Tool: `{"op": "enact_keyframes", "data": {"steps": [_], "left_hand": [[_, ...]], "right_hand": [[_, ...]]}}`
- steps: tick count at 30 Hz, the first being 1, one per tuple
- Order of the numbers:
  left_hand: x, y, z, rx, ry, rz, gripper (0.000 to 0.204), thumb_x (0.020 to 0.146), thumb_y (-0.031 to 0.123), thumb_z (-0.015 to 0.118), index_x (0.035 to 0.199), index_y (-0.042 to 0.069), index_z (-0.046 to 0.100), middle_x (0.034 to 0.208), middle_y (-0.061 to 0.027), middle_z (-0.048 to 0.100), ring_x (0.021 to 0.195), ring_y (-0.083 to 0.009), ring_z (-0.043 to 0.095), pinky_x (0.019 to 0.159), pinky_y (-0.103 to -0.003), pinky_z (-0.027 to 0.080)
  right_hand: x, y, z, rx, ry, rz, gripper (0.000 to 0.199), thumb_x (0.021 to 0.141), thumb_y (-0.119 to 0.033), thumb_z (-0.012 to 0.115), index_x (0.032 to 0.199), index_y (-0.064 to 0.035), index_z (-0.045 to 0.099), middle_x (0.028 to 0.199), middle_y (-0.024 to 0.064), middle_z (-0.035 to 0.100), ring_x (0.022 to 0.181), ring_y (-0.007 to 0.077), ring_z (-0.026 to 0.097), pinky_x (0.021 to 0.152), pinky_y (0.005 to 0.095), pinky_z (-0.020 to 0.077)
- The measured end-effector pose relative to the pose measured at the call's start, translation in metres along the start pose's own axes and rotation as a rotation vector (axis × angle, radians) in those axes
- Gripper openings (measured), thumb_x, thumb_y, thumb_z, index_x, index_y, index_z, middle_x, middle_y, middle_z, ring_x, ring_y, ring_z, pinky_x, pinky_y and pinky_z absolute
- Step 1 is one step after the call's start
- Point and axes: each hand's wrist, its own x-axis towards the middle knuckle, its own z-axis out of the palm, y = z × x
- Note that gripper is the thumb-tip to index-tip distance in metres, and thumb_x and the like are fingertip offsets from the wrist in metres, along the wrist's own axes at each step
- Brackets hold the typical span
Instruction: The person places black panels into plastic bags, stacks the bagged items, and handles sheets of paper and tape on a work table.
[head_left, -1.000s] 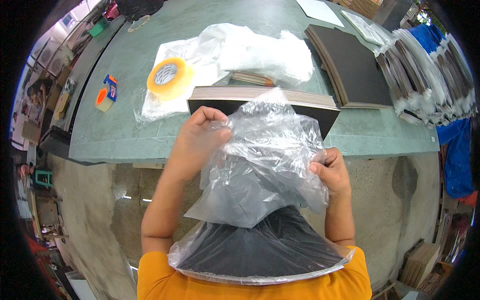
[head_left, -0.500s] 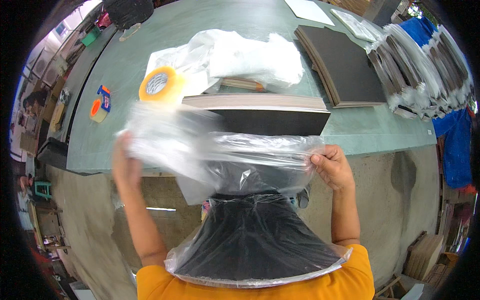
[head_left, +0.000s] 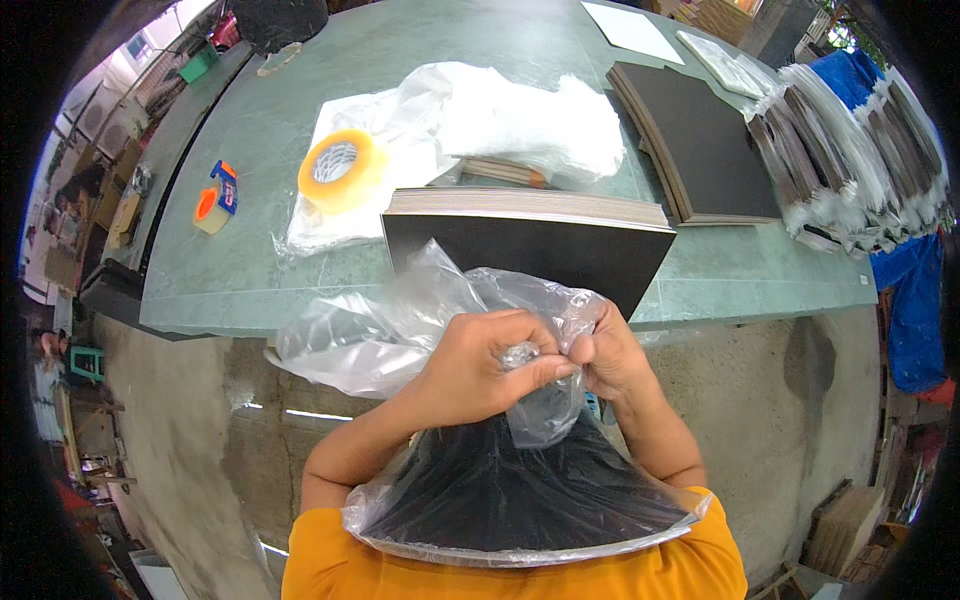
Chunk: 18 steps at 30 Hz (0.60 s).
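In front of my chest, both hands meet on a crumpled clear plastic bag (head_left: 548,415). My left hand (head_left: 482,365) is closed, pinching a bunched part of the film between thumb and fingers. Touching it, my right hand (head_left: 612,358) is closed on the film too. A loose part of the bag spreads left past my left wrist. Below the hands, a black sheet or panel (head_left: 525,490) under clear film flares out toward my orange shirt. Just beyond the hands, a stack of black boards (head_left: 530,245) stands at the table's near edge, its lower part hidden by film and hands.
On the green table (head_left: 230,290) lie a yellow tape roll (head_left: 365,180), a blue-and-orange tape dispenser (head_left: 222,190) and a heap of white plastic bags (head_left: 480,110). Right are black boards (head_left: 700,140) and plastic-wrapped bundles (head_left: 815,160). A white sheet (head_left: 630,30) lies at the back.
My hands have come together from wide apart, the left moving right and the right moving left. The film stretched between them is now gathered and bunched.
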Motion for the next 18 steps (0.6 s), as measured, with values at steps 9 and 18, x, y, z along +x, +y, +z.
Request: {"op": "enact_keyframes", "data": {"steps": [9, 18], "left_hand": [[-0.018, 0.008, -0.053, 0.076, 0.259, -0.088, 0.015, 0.072, 0.017, 0.064, 0.068, 0.004, 0.057, 0.062, -0.003, 0.057, 0.058, -0.0108, 0.053, 0.055, -0.025, 0.041], [-0.003, -0.001, -0.019, -0.088, -0.013, -0.251, 0.017, 0.073, 0.019, 0.065, 0.074, 0.003, 0.06, 0.07, -0.0032, 0.06, 0.067, -0.0106, 0.055, 0.059, -0.025, 0.042]], "right_hand": [[-0.01, -0.011, -0.013, -0.227, -0.073, 0.022, 0.016, 0.076, -0.006, 0.059, 0.089, 0.0041, 0.06, 0.082, 0.0097, 0.062, 0.074, 0.0134, 0.058, 0.069, 0.0256, 0.0458], [0.012, 0.004, 0.005, 0.041, 0.009, 0.019, 0.019, 0.069, -0.014, 0.07, 0.067, -0.0049, 0.054, 0.068, 0.0027, 0.057, 0.057, 0.0075, 0.052, 0.053, 0.0205, 0.0418]]}}
